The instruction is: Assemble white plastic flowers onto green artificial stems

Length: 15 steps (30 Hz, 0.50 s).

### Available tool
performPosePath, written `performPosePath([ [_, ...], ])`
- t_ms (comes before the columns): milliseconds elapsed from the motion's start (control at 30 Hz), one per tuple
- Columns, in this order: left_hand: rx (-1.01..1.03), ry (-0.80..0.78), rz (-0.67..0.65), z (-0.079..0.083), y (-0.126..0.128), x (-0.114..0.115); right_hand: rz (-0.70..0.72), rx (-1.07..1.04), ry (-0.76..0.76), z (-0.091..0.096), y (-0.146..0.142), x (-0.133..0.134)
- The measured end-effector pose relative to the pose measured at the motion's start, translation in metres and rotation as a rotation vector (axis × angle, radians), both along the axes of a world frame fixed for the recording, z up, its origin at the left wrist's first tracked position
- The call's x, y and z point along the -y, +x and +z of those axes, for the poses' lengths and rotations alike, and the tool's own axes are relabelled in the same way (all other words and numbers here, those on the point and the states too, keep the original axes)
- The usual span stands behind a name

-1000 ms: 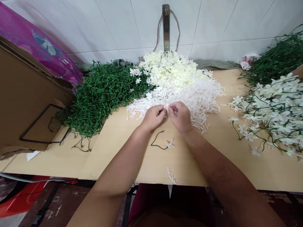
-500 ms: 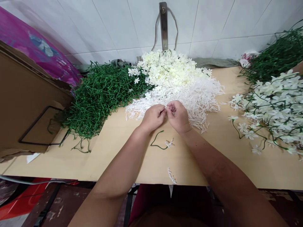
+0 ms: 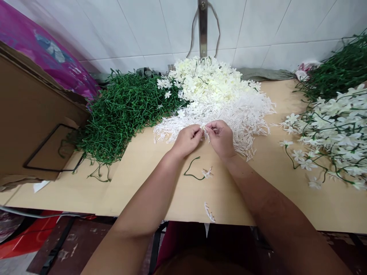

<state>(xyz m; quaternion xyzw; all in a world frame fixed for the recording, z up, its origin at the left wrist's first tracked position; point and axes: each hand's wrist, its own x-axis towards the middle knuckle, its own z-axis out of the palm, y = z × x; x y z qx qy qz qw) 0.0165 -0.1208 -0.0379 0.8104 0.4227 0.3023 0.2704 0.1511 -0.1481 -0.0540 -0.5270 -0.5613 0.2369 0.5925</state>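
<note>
**Small white piece pinched between both hands**

A small white flower piece (image 3: 204,128) is pinched between the closed fingertips of the left hand (image 3: 187,140) and right hand (image 3: 220,138), at the white stamen pile's (image 3: 243,114) 6 o'clock edge. A green stem (image 3: 192,171) lies on the counter (image 3: 143,183) at 6 o'clock of the hands.

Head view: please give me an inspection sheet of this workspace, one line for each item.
Surface: pale wooden table, mostly covered at the back and right.
Job's things: small white piece pinched between both hands; white stamen pile; cream petal pile; green stem pile.
Clutter: one finished stem with flower; loose white bit at the table edge; finished flowers at right.
Grippers: left hand and right hand, fingertips together.
Cables: grey cord below the table's left edge.
Surroundings: white tiled wall; cardboard box; metal bracket.
</note>
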Motion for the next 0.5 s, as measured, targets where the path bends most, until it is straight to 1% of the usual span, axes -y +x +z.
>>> performPosePath([
  [267,-0.034,0.025,-0.006,0.001,0.001,0.001,-0.077,0.326,0.206,-0.007,0.001,-0.002],
  [367,-0.044,0.054,-0.023,0.001,0.001,0.001,-0.095,0.364,0.212,-0.009,0.001,-0.003],
  [500,-0.047,0.082,-0.05,0.001,0.002,0.001,-0.098,0.323,0.177,-0.011,0.001,-0.004],
])
